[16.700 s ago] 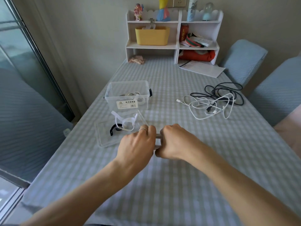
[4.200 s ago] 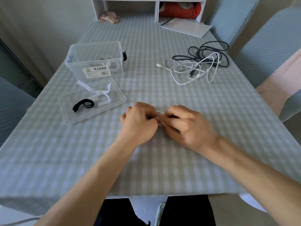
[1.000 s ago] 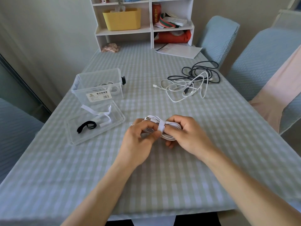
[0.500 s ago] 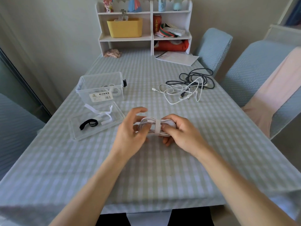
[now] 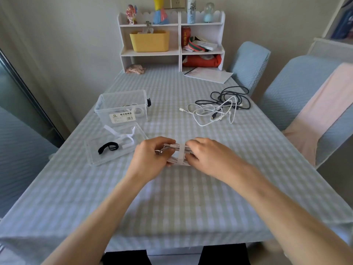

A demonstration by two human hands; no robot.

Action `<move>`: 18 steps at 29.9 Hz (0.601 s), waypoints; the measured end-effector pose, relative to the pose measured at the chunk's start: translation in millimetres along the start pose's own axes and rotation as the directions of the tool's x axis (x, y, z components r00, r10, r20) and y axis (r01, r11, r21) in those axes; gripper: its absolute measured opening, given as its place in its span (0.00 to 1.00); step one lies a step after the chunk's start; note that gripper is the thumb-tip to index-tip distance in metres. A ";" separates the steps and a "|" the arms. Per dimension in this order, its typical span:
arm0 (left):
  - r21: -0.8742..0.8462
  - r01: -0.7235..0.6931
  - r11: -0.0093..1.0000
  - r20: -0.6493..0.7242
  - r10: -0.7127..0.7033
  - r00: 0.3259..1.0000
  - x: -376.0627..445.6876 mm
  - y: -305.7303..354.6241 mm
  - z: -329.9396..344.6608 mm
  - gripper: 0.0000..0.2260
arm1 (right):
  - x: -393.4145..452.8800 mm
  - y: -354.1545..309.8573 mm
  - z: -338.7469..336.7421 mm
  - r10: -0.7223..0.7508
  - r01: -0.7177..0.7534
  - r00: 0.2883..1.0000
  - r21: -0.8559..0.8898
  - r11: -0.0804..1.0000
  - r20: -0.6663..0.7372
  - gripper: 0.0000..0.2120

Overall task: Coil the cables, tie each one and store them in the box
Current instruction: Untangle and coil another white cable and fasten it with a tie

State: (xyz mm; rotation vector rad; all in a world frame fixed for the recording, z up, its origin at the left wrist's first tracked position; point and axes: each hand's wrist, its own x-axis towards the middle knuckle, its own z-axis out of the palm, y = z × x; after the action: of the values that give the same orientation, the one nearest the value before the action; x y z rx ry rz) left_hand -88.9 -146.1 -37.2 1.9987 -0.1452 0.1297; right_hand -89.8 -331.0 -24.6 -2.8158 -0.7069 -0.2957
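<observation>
A coiled white cable (image 5: 176, 150) with a white strap wrapped round its middle is held just above the checked table. My left hand (image 5: 150, 157) grips its left end and my right hand (image 5: 206, 155) grips its right end. The clear plastic box (image 5: 122, 109) stands at the left with a white coil inside. Its clear lid (image 5: 114, 148) lies in front of it, holding a black strap (image 5: 108, 147) and white straps (image 5: 124, 136). A tangle of loose white cables (image 5: 212, 113) and a black cable (image 5: 233, 96) lies at the right.
A white shelf unit (image 5: 172, 39) with a yellow bin stands at the table's far end, with papers (image 5: 208, 74) in front of it. Blue-covered chairs (image 5: 298, 96) stand along the right side. A glass door runs along the left.
The tied white coil has stayed between my hands, and my left fingers have closed round its end. The view has tilted up, showing more of the shelf.
</observation>
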 end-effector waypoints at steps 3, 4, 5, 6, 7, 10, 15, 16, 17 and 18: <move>0.380 -0.278 0.882 0.096 0.261 0.961 0.3 -2.6 -7.3 0.12 | -0.1 1.0 1.0 -0.111 0.112 0.994 -0.108 0.988 0.008 0.11; 0.452 -0.352 0.820 0.163 0.312 0.936 2.0 -3.7 -7.6 0.15 | -0.6 2.6 1.4 -0.127 0.128 0.992 -0.103 0.986 0.014 0.11; 0.490 -0.402 0.774 0.223 0.335 0.916 3.8 -4.6 -9.4 0.15 | 0.3 3.3 1.5 -0.128 0.129 0.992 -0.074 0.989 0.019 0.12; 0.501 -0.429 0.751 0.263 0.340 0.903 5.3 -5.8 -11.3 0.15 | 1.4 4.4 2.2 -0.115 0.116 0.993 -0.026 0.993 0.032 0.12; 0.487 -0.442 0.754 0.282 0.343 0.896 6.1 -5.5 -12.4 0.14 | 2.2 5.1 2.2 -0.091 0.090 0.994 0.035 0.995 0.054 0.12; 0.361 -0.339 0.869 0.224 0.272 0.936 6.2 -2.4 -16.2 0.07 | 3.2 7.7 5.8 -0.020 0.009 0.999 0.226 0.974 0.045 0.10; 0.088 -0.058 0.994 0.060 0.053 0.997 2.2 1.5 -17.3 0.04 | -3.2 1.0 9.4 0.126 -0.016 0.881 0.239 0.971 -0.455 0.11; 0.048 -0.046 0.998 0.010 0.046 0.999 1.9 1.7 -16.7 0.04 | -2.8 -2.2 8.9 0.139 0.001 0.851 0.266 0.964 -0.506 0.09; 0.017 -0.047 0.999 -0.034 0.047 0.998 1.8 1.5 -15.7 0.05 | -1.1 -6.1 7.9 0.160 0.014 0.845 0.320 0.947 -0.510 0.07; -0.009 -0.052 0.999 -0.067 0.052 0.996 1.6 1.3 -14.4 0.05 | 1.3 -11.3 5.9 0.197 0.010 0.855 0.395 0.919 -0.479 0.05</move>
State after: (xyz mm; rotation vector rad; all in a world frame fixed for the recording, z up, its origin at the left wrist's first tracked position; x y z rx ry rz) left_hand -87.9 -133.6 -29.8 1.9784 -0.1549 0.2285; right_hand -93.4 -319.1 -28.1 -2.2361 -0.4370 -0.7620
